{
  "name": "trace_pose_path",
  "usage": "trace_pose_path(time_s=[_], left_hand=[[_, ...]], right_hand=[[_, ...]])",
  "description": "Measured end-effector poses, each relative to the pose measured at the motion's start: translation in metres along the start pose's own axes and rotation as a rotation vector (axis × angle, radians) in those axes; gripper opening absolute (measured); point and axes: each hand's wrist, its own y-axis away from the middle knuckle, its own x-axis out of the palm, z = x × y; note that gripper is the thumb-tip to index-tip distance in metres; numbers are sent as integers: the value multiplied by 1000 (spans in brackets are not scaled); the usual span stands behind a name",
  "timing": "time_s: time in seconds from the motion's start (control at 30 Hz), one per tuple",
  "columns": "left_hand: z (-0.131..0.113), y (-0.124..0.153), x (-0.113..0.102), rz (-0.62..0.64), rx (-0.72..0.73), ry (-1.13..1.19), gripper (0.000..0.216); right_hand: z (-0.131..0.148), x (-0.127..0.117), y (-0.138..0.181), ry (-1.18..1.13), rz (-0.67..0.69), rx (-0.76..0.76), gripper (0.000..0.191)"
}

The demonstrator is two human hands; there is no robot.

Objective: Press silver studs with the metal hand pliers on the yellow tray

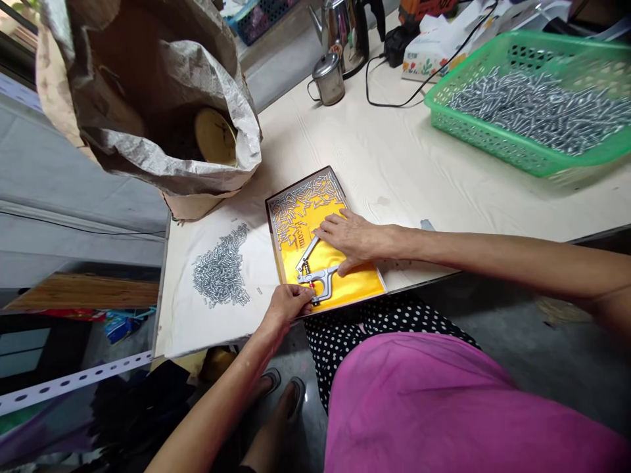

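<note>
Silver hand pliers, of the snap-fastener press kind with a spring and a red part at the jaw, lie over the yellow lining of a shallow tray. My right hand is on the pliers' two spread handles, fingers over the upper one and thumb at the lower one. At the jaw end, my left hand is closed in a pinch; whatever lies between its fingertips is too small to make out. Many small metal pins are scattered in the far part of the tray.
Left of the tray lies a heap of small metal pieces. A large open paper sack stands behind it. A green basket of metal pieces is at the right. A metal cup, a kettle and a black cable are farther back.
</note>
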Motion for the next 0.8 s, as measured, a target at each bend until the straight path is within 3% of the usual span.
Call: trace_pose_path(time_s=[0.13,0.23,0.3,0.4,0.47,0.53,0.67,0.8], left_hand=[[2,-2,-1,-2,3,-34,31],[5,0,-4,-14,68,-185,32],[7,5,-4,-117,246,-388,32],[6,8,2,-345,632,-670,23],[2,4,9,-388,839,-800,41],[-5,-6,17,-338,972,-910,64],[-18,-26,24,-236,1017,-1007,69],[-21,-26,26,-231,972,-1016,55]], right_hand=[[5,-4,0,22,17,20,76],[10,-5,4,22,-12,2,67],[12,-3,8,22,-11,4,61],[16,-1,13,26,1,5,49],[19,0,16,26,-5,6,43],[22,-1,18,25,3,21,43],[23,-6,20,4,39,59,58],[26,-6,24,-64,37,61,34]])
